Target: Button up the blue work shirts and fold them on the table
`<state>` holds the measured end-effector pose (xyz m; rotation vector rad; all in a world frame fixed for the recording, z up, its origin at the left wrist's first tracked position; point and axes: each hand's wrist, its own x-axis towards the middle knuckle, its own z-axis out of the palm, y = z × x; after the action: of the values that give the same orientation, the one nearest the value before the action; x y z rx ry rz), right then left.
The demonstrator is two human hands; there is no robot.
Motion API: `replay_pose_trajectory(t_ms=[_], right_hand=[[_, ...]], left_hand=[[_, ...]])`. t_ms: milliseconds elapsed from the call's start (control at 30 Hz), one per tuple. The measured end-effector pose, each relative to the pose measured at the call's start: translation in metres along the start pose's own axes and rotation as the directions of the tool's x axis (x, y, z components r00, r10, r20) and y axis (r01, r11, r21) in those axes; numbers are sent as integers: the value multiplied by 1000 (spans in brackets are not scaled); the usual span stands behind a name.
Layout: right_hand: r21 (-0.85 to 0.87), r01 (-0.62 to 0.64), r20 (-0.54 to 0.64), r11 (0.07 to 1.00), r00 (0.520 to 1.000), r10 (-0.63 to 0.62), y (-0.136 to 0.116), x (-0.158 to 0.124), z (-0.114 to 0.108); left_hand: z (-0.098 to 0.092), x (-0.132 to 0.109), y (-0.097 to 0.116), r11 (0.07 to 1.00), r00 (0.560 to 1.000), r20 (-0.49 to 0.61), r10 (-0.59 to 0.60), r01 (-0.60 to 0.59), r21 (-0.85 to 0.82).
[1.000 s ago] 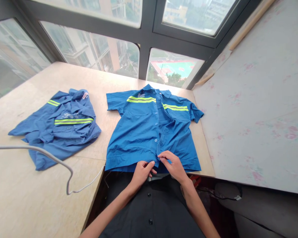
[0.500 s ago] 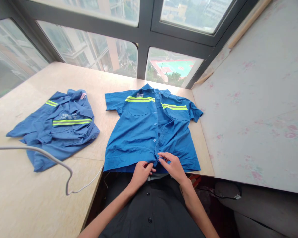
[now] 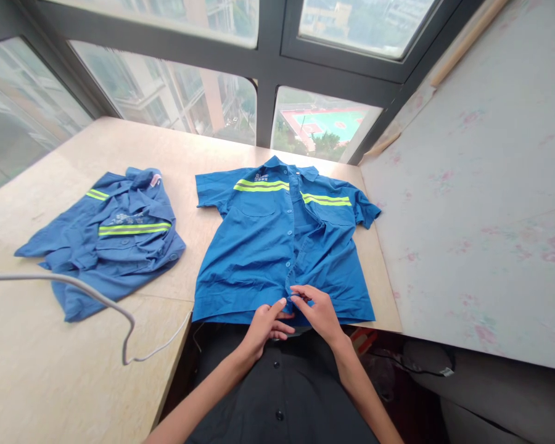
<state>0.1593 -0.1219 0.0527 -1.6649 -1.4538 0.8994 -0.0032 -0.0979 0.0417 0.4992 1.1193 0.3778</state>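
A blue short-sleeved work shirt with yellow-green reflective stripes lies front up, its collar toward the window. White-blue buttons run down its front edge, and the front gapes along the upper part. At the bottom hem, my left hand pinches the placket edge between thumb and fingers, some of which are under the cloth. Just right of it, my right hand is closed with thumb and forefinger on the same placket near the lowest button. The fingertips of both hands nearly meet, and the button there is mostly hidden.
A second blue work shirt lies crumpled on the wooden tabletop at left. A grey cable arches over the left side. Windows stand behind, and a floral-papered wall closes the right. The table's front edge is close to my body.
My left thumb has moved up toward the right fingertips, and the left fingers have spread out below. My right hand has shifted slightly left along the placket.
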Motion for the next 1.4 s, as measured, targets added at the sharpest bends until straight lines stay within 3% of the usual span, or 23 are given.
replay_pose_trajectory(t_ms=[167, 500, 700, 900, 1067, 1200, 1400], right_hand=[[-3, 9, 4, 1000, 1000, -9, 2, 0, 4], [-7, 13, -65, 1000, 998, -13, -3, 1, 2], [-24, 34, -31, 999, 999, -35, -5, -1, 2], [6, 20, -20, 1000, 1000, -20, -1, 2, 1], [24, 17, -28, 1000, 999, -17, -4, 4, 0], [38, 84, -40, 996, 996, -82, -9, 5, -1], [31, 169, 42, 985, 984, -170, -9, 6, -6]], left_hand=[[-3, 5, -6, 997, 995, -95, 9, -16, -70], [-2, 1, -3, 971, 977, -23, 213, -209, 113], [-1, -2, -2, 970, 975, -45, 217, -210, 122], [0, -4, 1, 979, 979, 1, 202, -202, 36], [2, -1, 6, 963, 967, -57, 247, -238, 124], [4, 5, 11, 942, 948, -94, 305, -286, 174], [4, 12, 13, 922, 934, -86, 346, -321, 218]])
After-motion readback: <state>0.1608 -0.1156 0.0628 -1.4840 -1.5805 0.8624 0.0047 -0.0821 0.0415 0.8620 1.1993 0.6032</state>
